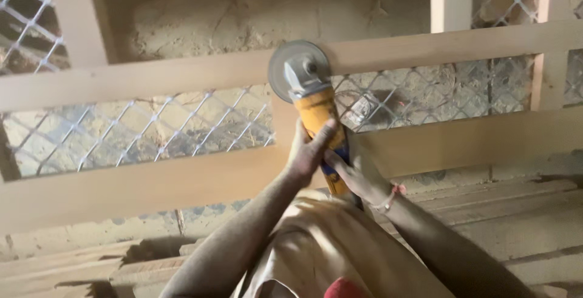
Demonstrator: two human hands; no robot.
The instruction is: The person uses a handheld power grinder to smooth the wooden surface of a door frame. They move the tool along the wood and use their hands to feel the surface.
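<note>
A yellow angle grinder (317, 113) with a grey round disc (285, 70) points away from me. Its disc rests on the upper rail of a pale wooden frame (152, 79), where a short upright joins the rails. My left hand (308, 151) wraps the yellow body from the left. My right hand (355, 173) grips the rear of the body just below, a pink band on its wrist. White diamond mesh (152, 128) fills the frame's openings.
The lower rail (121, 188) of the frame runs across below the mesh. Rough wooden planks (516, 213) lie underneath at the right and lower left. Sawdust-covered ground (255, 12) shows beyond. More uprights (450, 0) stand at the top right.
</note>
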